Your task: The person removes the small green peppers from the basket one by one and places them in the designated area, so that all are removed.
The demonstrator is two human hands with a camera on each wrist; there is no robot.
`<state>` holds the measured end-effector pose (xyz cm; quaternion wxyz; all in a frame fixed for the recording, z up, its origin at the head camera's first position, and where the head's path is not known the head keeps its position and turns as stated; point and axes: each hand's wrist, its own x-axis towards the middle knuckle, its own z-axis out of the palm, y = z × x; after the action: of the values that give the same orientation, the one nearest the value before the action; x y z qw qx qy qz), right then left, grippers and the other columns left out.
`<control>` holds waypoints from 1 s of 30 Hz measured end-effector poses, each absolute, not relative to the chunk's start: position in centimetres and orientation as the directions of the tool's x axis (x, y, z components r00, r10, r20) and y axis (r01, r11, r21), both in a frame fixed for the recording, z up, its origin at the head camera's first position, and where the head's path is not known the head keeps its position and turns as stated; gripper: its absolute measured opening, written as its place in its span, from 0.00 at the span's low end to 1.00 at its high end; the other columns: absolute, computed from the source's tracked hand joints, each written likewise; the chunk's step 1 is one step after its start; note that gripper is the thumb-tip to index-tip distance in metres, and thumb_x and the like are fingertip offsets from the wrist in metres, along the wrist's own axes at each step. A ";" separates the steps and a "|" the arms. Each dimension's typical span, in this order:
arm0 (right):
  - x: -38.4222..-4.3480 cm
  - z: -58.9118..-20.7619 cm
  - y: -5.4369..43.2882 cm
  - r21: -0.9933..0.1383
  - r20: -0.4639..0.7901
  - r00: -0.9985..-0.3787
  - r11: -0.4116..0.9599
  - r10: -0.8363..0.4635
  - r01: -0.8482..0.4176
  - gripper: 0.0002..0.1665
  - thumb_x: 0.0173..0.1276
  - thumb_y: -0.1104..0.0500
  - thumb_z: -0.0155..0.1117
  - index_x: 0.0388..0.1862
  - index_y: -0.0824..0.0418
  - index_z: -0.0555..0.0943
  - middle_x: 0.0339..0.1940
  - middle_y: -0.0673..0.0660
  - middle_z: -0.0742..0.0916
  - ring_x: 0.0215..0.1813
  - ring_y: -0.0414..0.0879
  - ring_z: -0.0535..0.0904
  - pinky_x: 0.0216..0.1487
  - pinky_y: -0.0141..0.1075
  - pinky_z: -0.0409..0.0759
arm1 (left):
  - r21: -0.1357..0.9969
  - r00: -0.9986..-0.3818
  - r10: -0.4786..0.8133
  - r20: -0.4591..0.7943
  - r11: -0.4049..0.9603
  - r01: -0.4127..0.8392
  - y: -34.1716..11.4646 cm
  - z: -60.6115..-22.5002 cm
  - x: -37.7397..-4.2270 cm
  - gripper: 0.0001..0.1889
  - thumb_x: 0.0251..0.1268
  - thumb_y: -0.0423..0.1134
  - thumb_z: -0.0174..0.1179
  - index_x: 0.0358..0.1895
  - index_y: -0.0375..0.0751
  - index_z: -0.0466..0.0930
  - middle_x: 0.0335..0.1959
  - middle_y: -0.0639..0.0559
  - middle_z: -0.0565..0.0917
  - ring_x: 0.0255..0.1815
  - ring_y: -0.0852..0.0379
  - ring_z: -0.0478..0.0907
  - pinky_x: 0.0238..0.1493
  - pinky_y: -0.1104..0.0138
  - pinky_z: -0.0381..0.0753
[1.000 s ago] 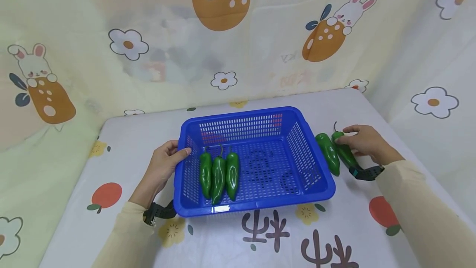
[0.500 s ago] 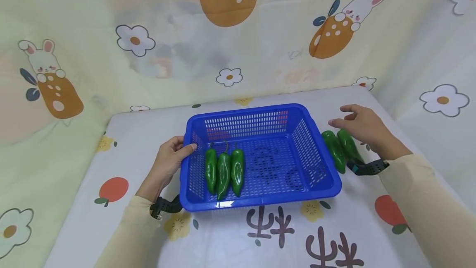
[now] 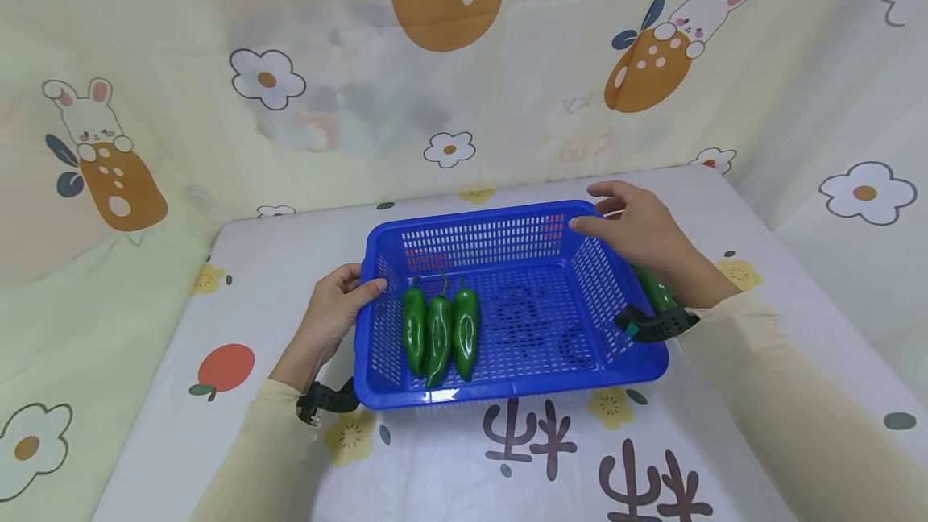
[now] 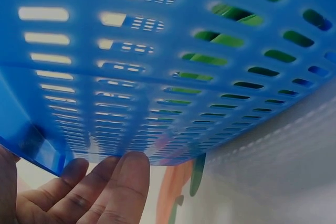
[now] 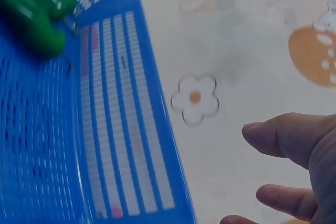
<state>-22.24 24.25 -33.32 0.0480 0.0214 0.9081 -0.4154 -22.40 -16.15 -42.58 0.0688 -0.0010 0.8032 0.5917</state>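
My left hand [image 3: 329, 316] holds the left rim of a blue plastic basket [image 3: 511, 389], thumb over the edge and fingers against the outside. In the left wrist view those fingers [image 4: 128, 184] lie against the slotted wall. Three glossy green chili peppers [image 3: 439, 341] lie side by side at the basket's left. My right hand [image 3: 638, 228] hovers over the far right corner of the rim, thumb and fingers spread and holding nothing. Partly hidden under the right wrist, a green chili pepper [image 3: 656, 290] lies outside the basket; its neighbour is covered by the arm.
A white tablecloth [image 3: 283, 264] with fruit, flower and character prints covers the table. Behind and at the sides hangs a printed curtain [image 3: 348, 151]. Black straps [image 3: 656, 325] circle both wrists.
My right hand has let go of the outer pepper at the right, lifted off it and moved left to the basket's far right corner. The left hand keeps its hold.
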 end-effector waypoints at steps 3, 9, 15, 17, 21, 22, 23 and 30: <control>-22.2 -33.4 22.7 -0.778 -0.085 -0.995 0.627 -0.047 0.037 0.44 0.74 0.46 0.67 0.82 0.61 0.63 0.73 0.70 0.74 0.72 0.67 0.70 0.68 0.65 0.74 | 0.951 -0.990 0.081 -0.113 0.298 -0.084 -16.1 -42.5 -22.4 0.22 0.76 0.41 0.62 0.65 0.33 0.75 0.52 0.35 0.85 0.42 0.53 0.87 0.43 0.65 0.89; -22.8 -34.5 19.7 -0.813 -0.128 -0.986 0.581 -0.102 0.045 0.40 0.74 0.49 0.68 0.79 0.60 0.66 0.66 0.66 0.78 0.63 0.61 0.76 0.61 0.55 0.81 | 0.951 -0.990 0.078 -0.118 0.297 -0.090 -16.3 -42.4 -22.6 0.22 0.76 0.41 0.62 0.65 0.33 0.75 0.53 0.35 0.85 0.42 0.53 0.87 0.43 0.65 0.89; -23.6 -36.3 17.3 -0.856 -0.198 -0.965 0.510 -0.172 0.085 0.41 0.73 0.51 0.69 0.80 0.61 0.66 0.63 0.65 0.78 0.60 0.61 0.80 0.60 0.55 0.84 | 0.946 -0.989 0.066 -0.130 0.308 -0.104 -16.3 -42.6 -22.5 0.23 0.76 0.42 0.63 0.66 0.33 0.74 0.53 0.35 0.85 0.43 0.52 0.87 0.45 0.65 0.89; -23.8 -36.8 16.8 -0.872 -0.227 -0.955 0.477 -0.192 0.112 0.42 0.73 0.52 0.69 0.80 0.61 0.65 0.64 0.66 0.78 0.64 0.64 0.78 0.61 0.57 0.84 | 0.946 -0.990 0.064 -0.129 0.307 -0.104 -16.3 -42.6 -22.5 0.23 0.76 0.42 0.63 0.65 0.33 0.74 0.53 0.35 0.85 0.44 0.52 0.87 0.45 0.65 0.89; -24.3 -37.5 15.9 -0.883 -0.300 -0.928 0.433 -0.222 0.182 0.43 0.72 0.54 0.70 0.80 0.62 0.64 0.64 0.66 0.79 0.67 0.66 0.77 0.59 0.57 0.84 | 0.947 -0.991 0.065 -0.118 0.309 -0.092 -16.2 -42.5 -22.4 0.23 0.75 0.42 0.63 0.65 0.32 0.74 0.53 0.35 0.85 0.45 0.51 0.87 0.48 0.64 0.89; -24.4 -37.7 15.7 -0.882 -0.316 -0.921 0.428 -0.228 0.197 0.43 0.72 0.54 0.70 0.80 0.62 0.63 0.65 0.66 0.79 0.67 0.66 0.77 0.59 0.56 0.85 | 0.947 -0.991 0.065 -0.116 0.309 -0.090 -16.2 -42.5 -22.4 0.23 0.75 0.42 0.63 0.65 0.32 0.75 0.53 0.36 0.85 0.46 0.51 0.87 0.48 0.64 0.89; -24.6 -37.9 15.5 -0.880 -0.333 -0.914 0.424 -0.231 0.213 0.43 0.72 0.54 0.70 0.80 0.62 0.64 0.65 0.66 0.79 0.67 0.66 0.77 0.57 0.55 0.86 | 0.946 -0.991 0.067 -0.114 0.312 -0.087 -16.2 -42.5 -22.5 0.23 0.75 0.42 0.63 0.65 0.32 0.75 0.53 0.36 0.85 0.46 0.51 0.87 0.49 0.63 0.89; -25.1 -38.9 14.0 -0.850 -0.413 -0.869 0.457 -0.271 0.261 0.43 0.70 0.55 0.71 0.79 0.65 0.64 0.71 0.68 0.77 0.66 0.67 0.79 0.51 0.50 0.89 | 0.945 -0.991 0.070 -0.117 0.313 -0.090 -16.3 -42.6 -22.4 0.22 0.75 0.42 0.63 0.64 0.33 0.76 0.51 0.36 0.85 0.45 0.52 0.86 0.48 0.64 0.89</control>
<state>-25.14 14.03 -38.88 0.2555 -0.0029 0.8145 -0.5210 -22.43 -16.31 -42.65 0.0681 -0.0061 0.8075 0.5859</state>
